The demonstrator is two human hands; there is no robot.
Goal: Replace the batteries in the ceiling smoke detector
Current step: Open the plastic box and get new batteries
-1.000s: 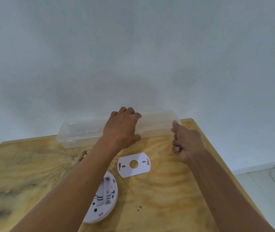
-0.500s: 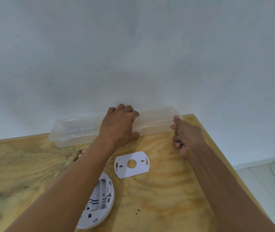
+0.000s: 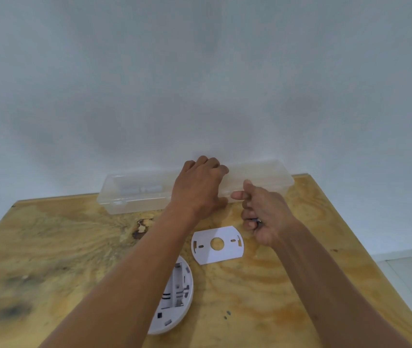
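The white smoke detector (image 3: 175, 297) lies face down on the wooden table (image 3: 74, 247), its battery bay showing and partly hidden by my left forearm. Its white mounting plate (image 3: 225, 252) lies just beyond it. A long clear plastic box (image 3: 137, 197) stands at the table's far edge against the wall. My left hand (image 3: 197, 189) grips the box near its middle, fingers curled over the top and thumb on the front. My right hand (image 3: 265, 217) hovers in front of the box's right half, fingers curled round a small dark object (image 3: 256, 221) that is mostly hidden.
Pale cylindrical items (image 3: 144, 189) show dimly inside the box's left half. A white wall rises directly behind the table. The table's right edge (image 3: 345, 247) drops to a light floor. Small dark specks (image 3: 226, 314) lie near the detector.
My right hand has left the box's right end and come nearer and leftward, toward my left hand. The left hand keeps its grip on the box.
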